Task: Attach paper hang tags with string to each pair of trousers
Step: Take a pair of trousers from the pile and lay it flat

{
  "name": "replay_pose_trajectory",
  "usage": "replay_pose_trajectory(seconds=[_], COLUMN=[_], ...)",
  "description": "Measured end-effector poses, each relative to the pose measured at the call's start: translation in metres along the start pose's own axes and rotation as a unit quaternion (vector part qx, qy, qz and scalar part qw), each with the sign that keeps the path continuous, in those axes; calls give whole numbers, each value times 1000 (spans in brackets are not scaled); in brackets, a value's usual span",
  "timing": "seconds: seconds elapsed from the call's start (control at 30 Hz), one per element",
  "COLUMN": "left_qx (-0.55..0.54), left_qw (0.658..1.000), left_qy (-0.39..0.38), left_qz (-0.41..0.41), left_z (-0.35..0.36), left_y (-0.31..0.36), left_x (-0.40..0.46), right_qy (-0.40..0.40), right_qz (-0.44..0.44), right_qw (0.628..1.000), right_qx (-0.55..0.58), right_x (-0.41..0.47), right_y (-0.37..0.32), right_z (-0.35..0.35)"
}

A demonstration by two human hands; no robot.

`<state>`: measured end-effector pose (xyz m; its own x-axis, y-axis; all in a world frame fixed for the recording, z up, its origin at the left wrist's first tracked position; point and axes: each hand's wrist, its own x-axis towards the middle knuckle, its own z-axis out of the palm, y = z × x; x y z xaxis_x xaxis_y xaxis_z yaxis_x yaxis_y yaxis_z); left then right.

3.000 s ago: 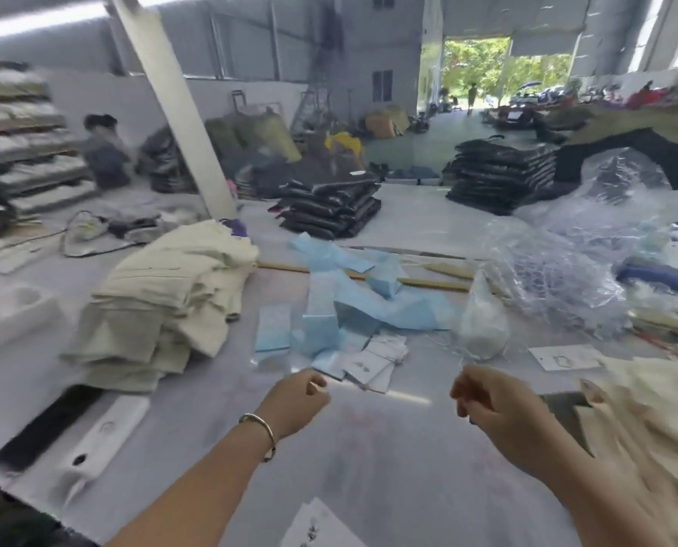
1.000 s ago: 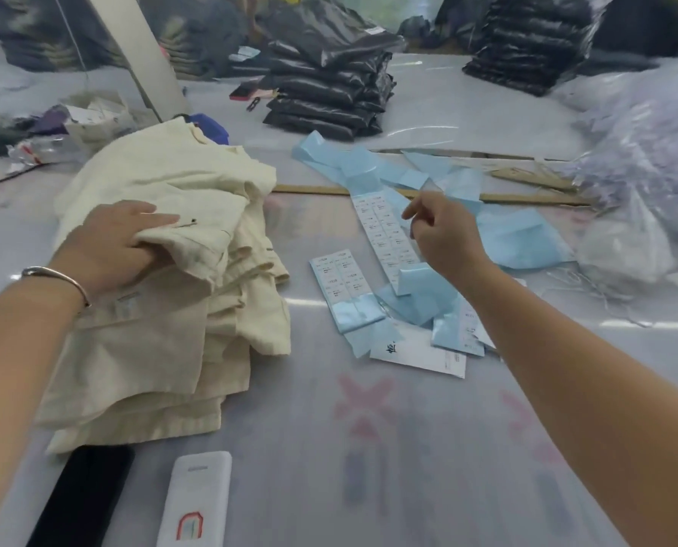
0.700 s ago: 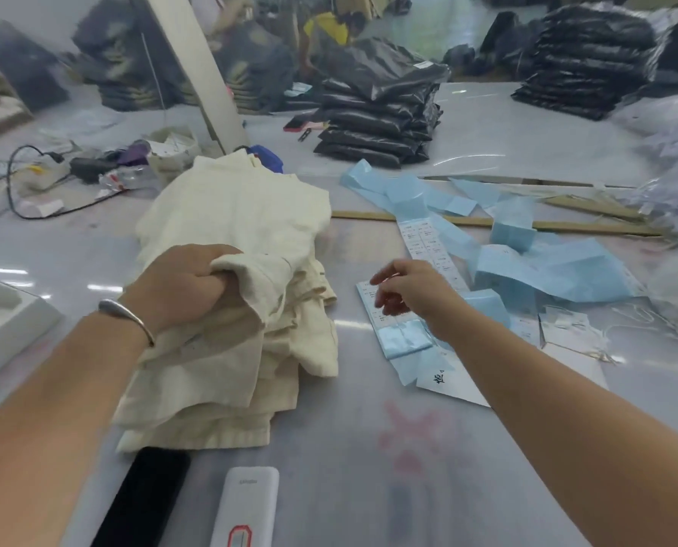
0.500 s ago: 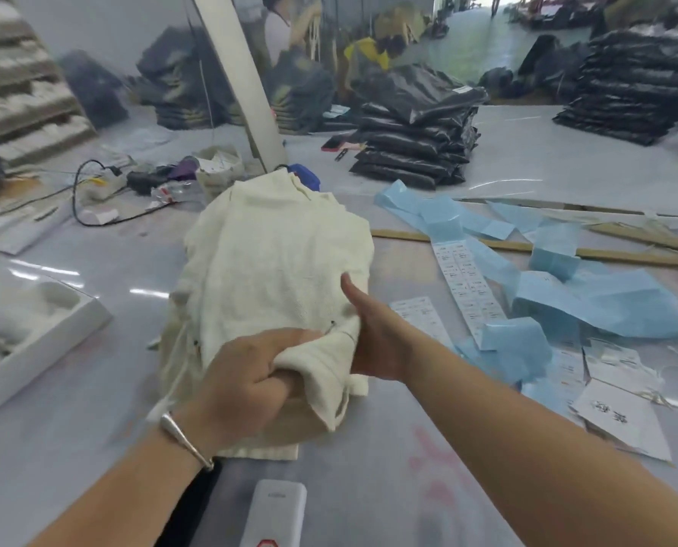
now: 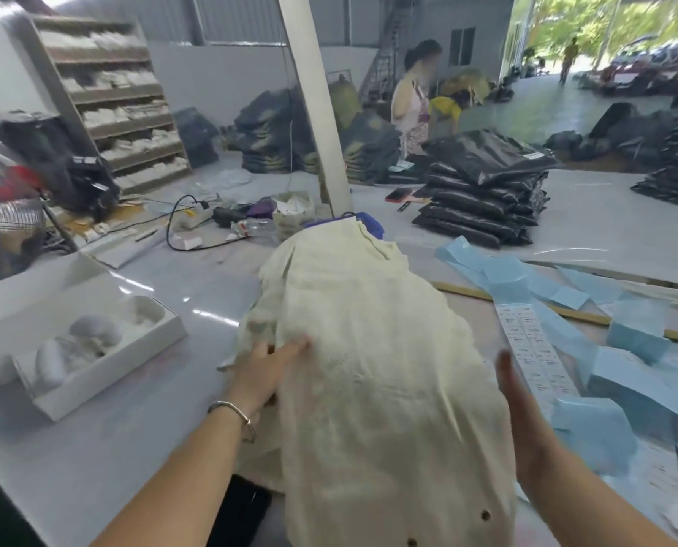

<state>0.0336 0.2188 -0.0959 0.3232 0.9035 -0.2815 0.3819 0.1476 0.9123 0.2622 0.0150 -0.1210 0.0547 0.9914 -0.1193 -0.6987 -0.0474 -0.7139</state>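
Observation:
A pair of cream trousers (image 5: 373,373) hangs lifted and spread in front of me, over the cream pile on the table. My left hand (image 5: 268,367) is at its left edge, fingers stretched along the cloth, thumb hidden behind it. My right hand (image 5: 521,416) stands edge-on at the cloth's right side, fingers straight, blurred by motion. A strip of white printed labels (image 5: 535,349) and blue backing paper (image 5: 625,369) lie to the right. No hang tag or string is in either hand.
A white box with moulded hollows (image 5: 73,341) sits at left. A dark phone (image 5: 242,511) lies near the front edge under the cloth. Black bagged stacks (image 5: 483,191), a white post (image 5: 313,100), cables and clutter (image 5: 211,223) stand behind. A person (image 5: 412,100) works farther back.
My left hand pulled the top trousers off the pile and raised them toward me; its grip has loosened to stretched fingers. My right hand left the labels and came to the cloth's right side.

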Motion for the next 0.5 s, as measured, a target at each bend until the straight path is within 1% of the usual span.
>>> replay_pose_trajectory(seconds=[0.03,0.07,0.1,0.13,0.17,0.2,0.23,0.27,0.3,0.37,0.4,0.43,0.5], left_qx=[-1,27,59,74,64,25,-42,-118,-189,-310,-354,-389,-418], left_qw=[1000,999,997,995,995,997,997,991,978,933,912,896,882], left_qy=[20,41,52,60,67,60,34,-15,-73,-176,-204,-212,-219], left_qz=[2,10,19,26,33,42,52,59,57,46,42,35,-3], left_z=[4,9,14,19,23,24,25,25,25,27,28,32,43], left_y=[-2,-3,-4,-3,-2,0,2,5,9,19,24,27,31], left_x=[0,-1,-2,-5,-7,-10,-11,-14,-19,-29,-35,-42,-59], right_qy=[49,95,109,104,94,86,77,70,60,48,50,56,68], right_qz=[2,1,22,49,66,64,47,30,18,1,-5,-9,-10], right_qw=[999,995,992,991,989,989,990,991,991,992,991,989,987], right_qx=[-4,-28,-51,-72,-90,-104,-109,-114,-116,-117,-124,-134,-148], right_x=[2,6,8,8,8,5,2,-3,-9,-26,-37,-48,-74], right_y=[5,11,15,17,16,12,4,-5,-15,-32,-38,-43,-50], right_z=[3,8,14,21,26,29,33,35,36,32,30,28,24])
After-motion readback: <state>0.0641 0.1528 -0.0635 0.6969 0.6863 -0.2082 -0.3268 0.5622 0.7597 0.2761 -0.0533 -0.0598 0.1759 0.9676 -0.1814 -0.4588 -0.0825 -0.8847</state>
